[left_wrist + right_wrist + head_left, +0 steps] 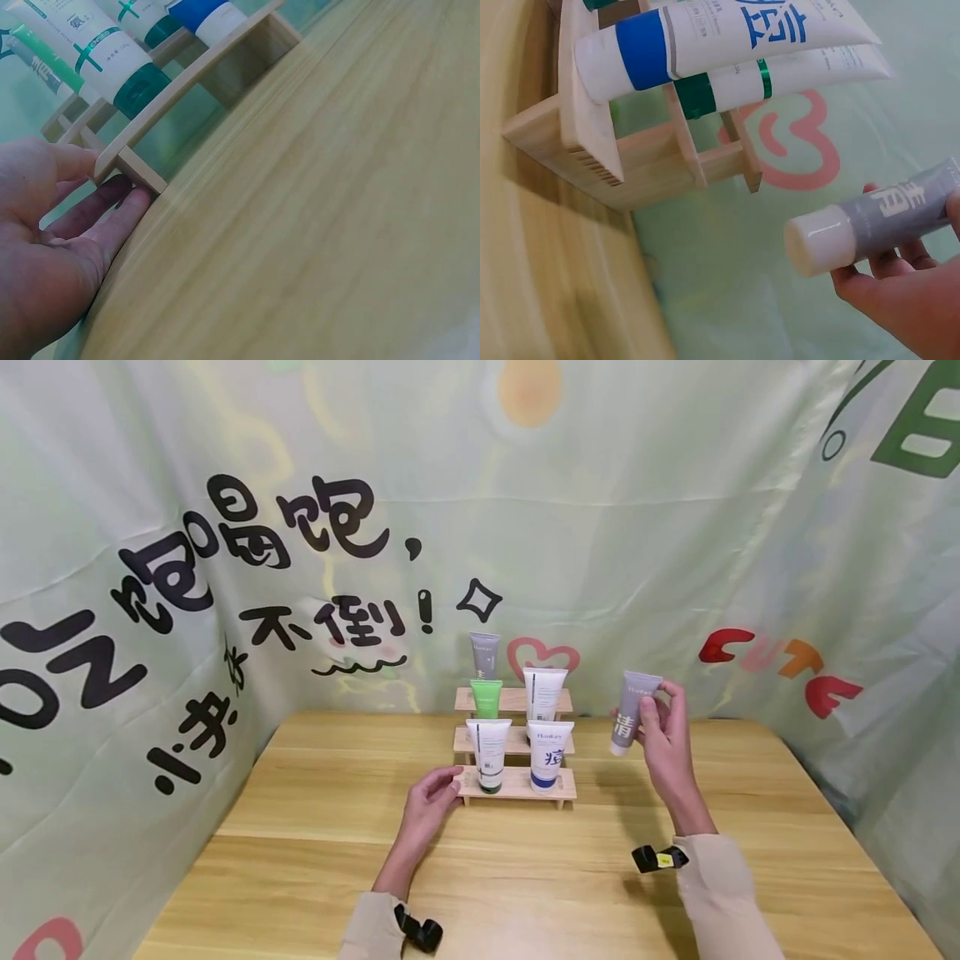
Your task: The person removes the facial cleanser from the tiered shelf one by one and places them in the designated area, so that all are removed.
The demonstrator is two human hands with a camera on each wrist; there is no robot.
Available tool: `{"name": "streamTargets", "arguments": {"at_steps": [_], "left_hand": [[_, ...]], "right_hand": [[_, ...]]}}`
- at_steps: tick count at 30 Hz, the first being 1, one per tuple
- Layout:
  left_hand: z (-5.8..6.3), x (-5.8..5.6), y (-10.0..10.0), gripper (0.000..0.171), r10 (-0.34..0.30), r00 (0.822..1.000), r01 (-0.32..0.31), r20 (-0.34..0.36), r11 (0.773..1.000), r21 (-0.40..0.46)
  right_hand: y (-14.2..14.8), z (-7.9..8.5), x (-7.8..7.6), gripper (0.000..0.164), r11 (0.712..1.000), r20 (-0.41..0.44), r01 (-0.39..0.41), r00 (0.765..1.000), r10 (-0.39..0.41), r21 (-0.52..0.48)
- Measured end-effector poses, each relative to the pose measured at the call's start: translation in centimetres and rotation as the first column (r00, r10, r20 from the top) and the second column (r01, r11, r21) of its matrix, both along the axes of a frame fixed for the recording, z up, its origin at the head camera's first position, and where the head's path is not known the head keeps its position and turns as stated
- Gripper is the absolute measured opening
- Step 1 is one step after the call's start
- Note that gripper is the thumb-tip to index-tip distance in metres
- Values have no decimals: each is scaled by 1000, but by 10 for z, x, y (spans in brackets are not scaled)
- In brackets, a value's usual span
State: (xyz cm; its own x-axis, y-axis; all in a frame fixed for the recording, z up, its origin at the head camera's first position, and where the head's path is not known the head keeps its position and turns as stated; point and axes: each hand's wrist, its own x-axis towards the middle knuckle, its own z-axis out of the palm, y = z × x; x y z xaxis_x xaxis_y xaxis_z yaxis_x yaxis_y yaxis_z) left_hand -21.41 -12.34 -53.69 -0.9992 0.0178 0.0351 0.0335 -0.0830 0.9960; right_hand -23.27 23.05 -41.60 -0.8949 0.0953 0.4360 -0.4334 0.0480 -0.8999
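Note:
In my right hand is a grey squeeze tube with a white cap, gripped between thumb and fingers, cap down and clear of the table. My left hand holds the front left corner of a three-step wooden display stand, thumb at the shelf end and fingers by the leg below. Two white tubes stand on the front step: one with a green cap, one with a blue band. Behind them are a green tube, another white tube and, at the top left, a second grey tube.
The wooden table reaches back to a printed cloth backdrop, which also hangs along both sides. Small black cameras are strapped at both wrists. The right hand is apart from the stand, to its right.

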Motion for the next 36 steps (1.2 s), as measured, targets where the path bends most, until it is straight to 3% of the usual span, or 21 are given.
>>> {"name": "streamTargets", "arguments": {"at_steps": [8, 11, 14, 17, 22, 26, 30, 33, 36], "left_hand": [[0, 0, 1, 31, -4, 1000, 4, 7, 1000, 0], [-1, 1, 2, 31, -11, 1000, 11, 13, 1000, 2], [-1, 3, 2, 32, -19, 1000, 19, 10, 1000, 2], [-2, 2, 0, 32, -20, 1000, 20, 8, 1000, -3], [0, -2, -2, 30, -10, 1000, 10, -10, 1000, -17], [3, -6, 0, 29, -17, 1000, 17, -21, 1000, -6], [2, -7, 3, 31, -36, 999, 36, -21, 999, -2], [-2, -5, 2, 31, -27, 1000, 27, -16, 1000, -2], [-2, -2, -2, 31, -17, 1000, 17, -19, 1000, -9]], "right_hand": [[5, -7, 4, 35, 993, 116, 105, 988, -99, -48], [8, -7, 6, 34, 991, 201, 85, 978, -64, -103], [9, -6, 7, 42, 987, 267, 49, 964, -7, -150], [10, -7, 6, 50, 990, 293, 26, 956, 15, -136], [10, -12, 2, 53, 992, 301, 105, 950, -81, -63], [11, -17, -1, 47, 976, 311, 183, 940, -138, -121], [14, -21, -4, 47, 958, 353, 158, 933, -66, -239], [15, -26, -7, 53, 943, 388, 93, 921, 40, -318], [13, -32, -10, 56, 944, 415, 62, 906, 84, -325]]}}
